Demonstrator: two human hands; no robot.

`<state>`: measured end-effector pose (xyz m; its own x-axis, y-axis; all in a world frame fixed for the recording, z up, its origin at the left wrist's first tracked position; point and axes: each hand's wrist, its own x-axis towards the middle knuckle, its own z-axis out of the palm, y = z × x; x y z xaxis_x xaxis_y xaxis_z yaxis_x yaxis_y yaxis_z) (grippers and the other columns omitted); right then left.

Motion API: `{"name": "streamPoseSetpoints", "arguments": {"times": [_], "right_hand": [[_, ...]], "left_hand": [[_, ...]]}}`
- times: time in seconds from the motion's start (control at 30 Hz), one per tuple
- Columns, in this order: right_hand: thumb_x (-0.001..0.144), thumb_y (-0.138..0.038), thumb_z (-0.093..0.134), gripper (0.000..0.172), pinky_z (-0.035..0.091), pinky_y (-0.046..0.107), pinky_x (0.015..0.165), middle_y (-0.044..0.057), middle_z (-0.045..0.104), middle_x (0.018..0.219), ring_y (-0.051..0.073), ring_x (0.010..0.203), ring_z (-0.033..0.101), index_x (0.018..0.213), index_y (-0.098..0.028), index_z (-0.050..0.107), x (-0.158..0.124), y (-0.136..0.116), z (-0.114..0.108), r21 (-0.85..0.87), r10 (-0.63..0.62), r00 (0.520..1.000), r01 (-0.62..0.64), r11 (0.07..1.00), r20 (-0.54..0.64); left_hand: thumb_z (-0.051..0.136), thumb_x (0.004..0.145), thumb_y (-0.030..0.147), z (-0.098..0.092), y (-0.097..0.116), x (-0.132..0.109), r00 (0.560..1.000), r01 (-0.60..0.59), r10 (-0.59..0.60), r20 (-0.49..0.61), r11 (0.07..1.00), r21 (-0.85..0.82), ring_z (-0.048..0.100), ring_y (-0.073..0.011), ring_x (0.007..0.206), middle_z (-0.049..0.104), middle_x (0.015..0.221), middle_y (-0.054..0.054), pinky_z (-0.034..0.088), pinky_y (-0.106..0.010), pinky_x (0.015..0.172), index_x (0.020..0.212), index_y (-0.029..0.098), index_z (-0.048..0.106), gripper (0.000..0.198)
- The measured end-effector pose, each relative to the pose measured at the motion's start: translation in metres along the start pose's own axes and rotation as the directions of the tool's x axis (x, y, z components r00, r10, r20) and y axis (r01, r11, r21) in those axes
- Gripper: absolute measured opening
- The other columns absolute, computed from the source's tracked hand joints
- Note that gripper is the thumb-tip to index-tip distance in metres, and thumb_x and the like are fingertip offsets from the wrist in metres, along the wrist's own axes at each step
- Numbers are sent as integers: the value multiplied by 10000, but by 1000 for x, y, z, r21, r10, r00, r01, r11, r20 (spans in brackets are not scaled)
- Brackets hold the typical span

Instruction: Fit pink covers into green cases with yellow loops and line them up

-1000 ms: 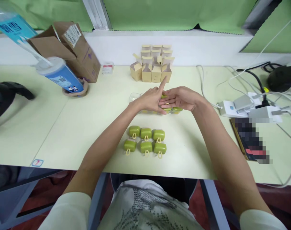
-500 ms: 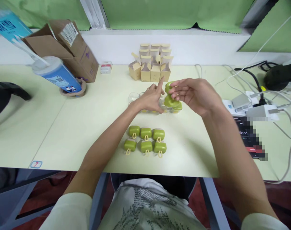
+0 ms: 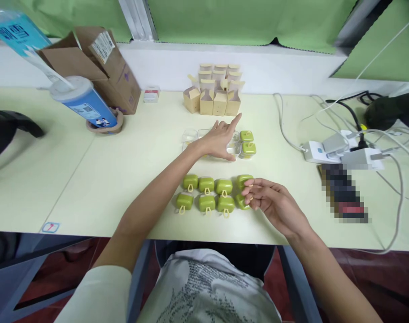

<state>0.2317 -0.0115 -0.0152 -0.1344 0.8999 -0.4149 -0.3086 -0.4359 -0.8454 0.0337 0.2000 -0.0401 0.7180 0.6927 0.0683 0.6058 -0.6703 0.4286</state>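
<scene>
My left hand (image 3: 220,140) is spread over the clear containers (image 3: 234,149), hiding part of them; I see nothing gripped in it. To its right stand two containers with green lids (image 3: 248,148) on. Nearer the table's front edge, several green lids with pale loops (image 3: 206,204) lie in two rows. At the right end of these rows, the bent fingers of my right hand (image 3: 263,197) are on two more green lids (image 3: 244,181), by their loops.
Small open cardboard boxes (image 3: 213,102) stand by the wall. A large carton (image 3: 124,85) and a blue canister (image 3: 86,105) are at the left. White power strips (image 3: 320,151), cables and a phone (image 3: 345,193) lie at the right.
My right hand has moved down from the clear containers to the lid rows, carrying two green lids there. My left hand stays spread over the containers, shifted slightly right.
</scene>
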Motion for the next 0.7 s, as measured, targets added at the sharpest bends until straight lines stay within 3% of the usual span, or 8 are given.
{"name": "streamPoseSetpoints", "arguments": {"times": [0.13,0.27,0.33,0.4,0.43,0.5,0.57,0.7], "right_hand": [[781,-289,909,274,542,192,506,98,840,916,166,702,777,1017,-161,862,-10,0,-8,19,84,995,-85,996,48],[805,-361,909,341,444,191,386,103,821,863,192,643,753,1078,-172,830,-15,0,-23,-53,180,979,-175,983,96],[866,-387,859,297,401,195,368,82,792,846,168,597,692,1086,-192,817,-19,4,-33,-113,99,992,-90,990,73],[938,-393,812,265,452,212,416,72,778,952,147,631,654,1148,-233,807,-24,12,-42,-276,-124,992,119,954,0],[948,-394,820,327,507,231,460,81,774,1080,151,681,661,1248,-266,792,-27,18,-45,-400,-248,969,221,889,-15],[921,-402,882,658,623,298,578,113,697,1389,179,810,697,1538,-360,658,-31,30,-51,-637,-397,917,333,695,46],[906,-422,910,931,697,377,686,136,582,1567,210,891,719,1720,-435,458,-31,41,-52,-748,-400,904,368,552,149],[1003,-465,805,728,748,471,844,125,548,1601,223,922,743,1680,-466,538,-25,48,-46,-748,-364,907,390,537,212]], "left_hand": [[822,685,445,-1,3,0,1000,7,-7,13,1000,17,458,-449,1430,582,1563,-260,297,-619,1317,1797,70,-83,1482],[825,690,444,1,0,2,1000,-1,1,11,1000,-3,470,-448,1416,582,1564,-241,257,-628,1327,1799,111,-113,1490],[823,697,459,2,-1,3,1000,-12,12,4,1000,-8,473,-451,1412,595,1553,-231,243,-642,1327,1800,132,-125,1490],[824,693,459,3,-2,3,1000,-10,10,0,1000,0,475,-452,1413,601,1546,-232,242,-647,1330,1803,129,-118,1493],[829,685,454,3,-2,3,1000,-6,5,3,1000,3,475,-451,1418,601,1547,-236,240,-643,1335,1805,119,-110,1499],[844,668,439,3,-1,3,1000,5,-5,9,1000,1,472,-447,1431,595,1552,-245,231,-627,1352,1806,95,-93,1513],[854,655,426,3,-2,3,1000,10,-10,10,1000,-11,466,-442,1444,589,1556,-249,219,-613,1364,1805,80,-82,1523],[825,672,442,5,-3,3,1000,-3,3,-3,1000,-23,465,-440,1441,598,1554,-222,218,-651,1360,1809,125,-104,1502]]}}
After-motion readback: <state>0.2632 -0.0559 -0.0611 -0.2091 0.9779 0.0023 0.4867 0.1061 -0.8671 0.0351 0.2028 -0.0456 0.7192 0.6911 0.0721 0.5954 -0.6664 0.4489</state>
